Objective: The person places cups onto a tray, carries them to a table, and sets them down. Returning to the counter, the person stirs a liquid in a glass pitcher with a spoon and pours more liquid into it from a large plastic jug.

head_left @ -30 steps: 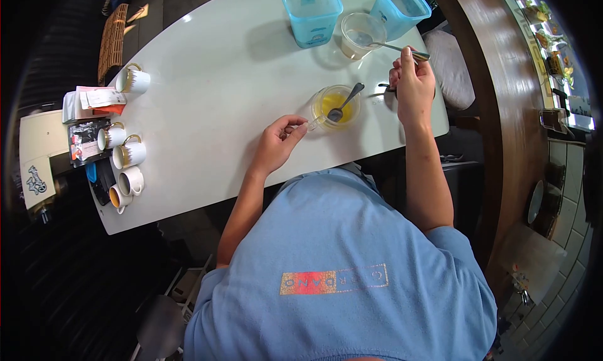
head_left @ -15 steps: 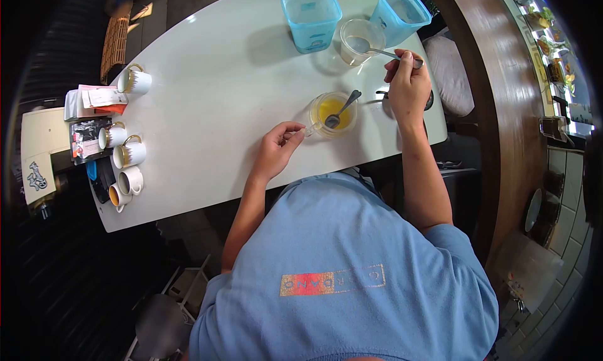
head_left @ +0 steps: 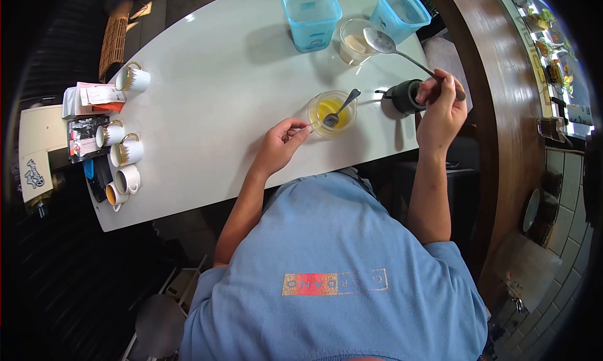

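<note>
A clear glass cup (head_left: 319,119) with yellow liquid stands near the table's front edge, a small dark-handled spoon (head_left: 343,108) leaning in it. My left hand (head_left: 284,145) pinches the cup's handle on its left side. Raised at the right, my right hand (head_left: 443,113) is closed round the end of a long metal spoon (head_left: 408,57). That spoon's bowl is up over the right rim of a clear round container (head_left: 355,54) holding something pale. Behind my right hand a dark cylindrical object (head_left: 405,97) stands on the table.
Two blue translucent tubs, one (head_left: 312,23) behind the cup and one (head_left: 399,18) further right, stand at the back of the white table (head_left: 207,109). Several white cups (head_left: 130,152), packets (head_left: 100,97) and a black box (head_left: 86,138) line its left end.
My right hand has moved right and toward me, lifting the long spoon's bowl out of the round container. The dark cylindrical object shows more now. My left hand stays on the cup's handle.
</note>
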Tool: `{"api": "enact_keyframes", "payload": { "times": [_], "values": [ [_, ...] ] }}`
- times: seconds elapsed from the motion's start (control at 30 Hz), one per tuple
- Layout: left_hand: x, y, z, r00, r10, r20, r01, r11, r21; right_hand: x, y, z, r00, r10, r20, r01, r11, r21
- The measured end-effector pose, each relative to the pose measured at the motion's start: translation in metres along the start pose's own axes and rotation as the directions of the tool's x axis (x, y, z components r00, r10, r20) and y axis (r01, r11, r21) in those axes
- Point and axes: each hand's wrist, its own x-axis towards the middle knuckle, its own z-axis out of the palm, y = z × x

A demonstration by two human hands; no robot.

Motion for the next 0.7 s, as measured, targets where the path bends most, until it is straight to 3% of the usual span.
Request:
{"api": "enact_keyframes", "payload": {
  "times": [0.2,0.27,0.47,0.53,0.57,0.7],
  "values": [
    [0.001,-0.001,0.003,0.999,-0.030,0.029,0.029,0.999,0.017,-0.051,-0.011,-0.027,0.999,0.042,0.028,-0.044,0.996,0.083],
    [0.002,-0.006,0.004,0.999,0.018,-0.042,-0.019,0.999,-0.032,-0.071,-0.011,-0.031,0.998,0.042,0.050,-0.049,0.989,0.137],
    [0.002,-0.004,0.000,0.998,0.026,-0.050,-0.028,0.998,-0.053,-0.115,0.015,-0.042,0.996,-0.002,0.084,-0.006,0.995,0.095],
    [0.002,-0.005,0.000,0.998,0.031,-0.049,-0.033,0.998,-0.056,-0.123,0.027,-0.048,0.929,-0.286,0.233,0.309,0.949,-0.068],
    [0.002,-0.005,-0.001,0.998,0.040,-0.052,-0.043,0.997,-0.058,-0.122,0.027,-0.053,0.877,-0.353,0.325,0.404,0.909,-0.102],
    [-0.001,0.000,-0.002,0.997,0.041,-0.068,-0.045,0.997,-0.062,-0.111,0.027,-0.053,0.787,-0.532,0.314,0.582,0.808,-0.089]
  ]
}}
